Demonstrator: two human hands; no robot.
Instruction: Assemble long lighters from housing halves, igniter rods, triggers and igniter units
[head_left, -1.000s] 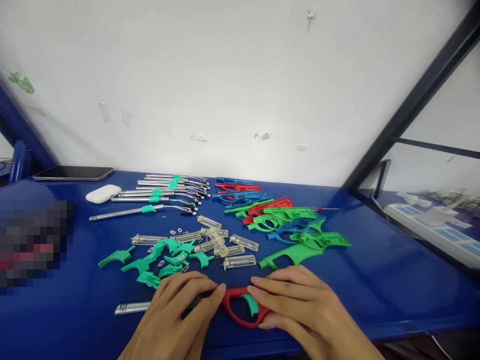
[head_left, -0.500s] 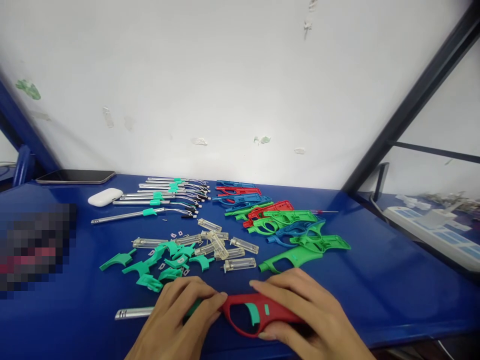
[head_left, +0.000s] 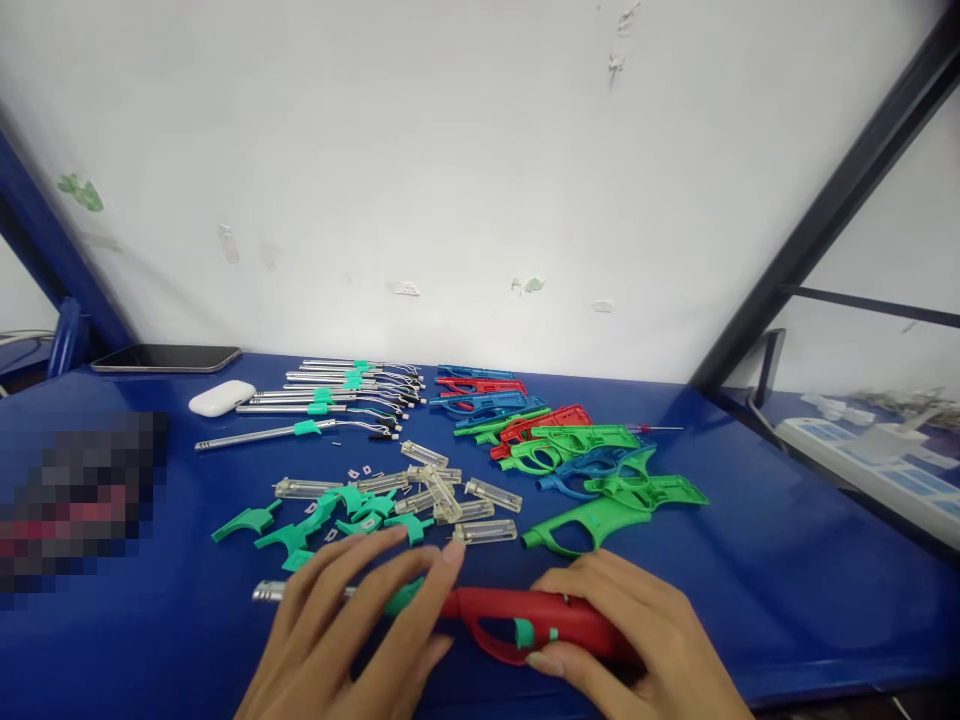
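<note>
A red lighter body (head_left: pixel 506 606) with a green trigger (head_left: pixel 524 632) lies along the table's front. My right hand (head_left: pixel 626 635) is wrapped round its rear part, thumb below and fingers on top. To its left runs a silver metal tube (head_left: pixel 268 591) with a green collar (head_left: pixel 405 596), in line with the body. My left hand (head_left: pixel 360 625) is over this tube with its fingers spread apart, hiding the middle of it. Beyond my left hand lie loose green triggers (head_left: pixel 281 535) and clear fuel tanks (head_left: pixel 486 531).
Several metal tubes with wires (head_left: pixel 262 437) lie at the back left. Red, blue and green body shells (head_left: pixel 592 520) are heaped right of centre. A white earphone case (head_left: pixel 223 398) and a phone (head_left: pixel 166 357) are at the far left; a thin screwdriver (head_left: pixel 660 428) lies behind the shells.
My left fingers have loosened from the front of the red body and spread. The lighter has rolled, so its upper edge shows more, and my right hand has shifted its hold.
</note>
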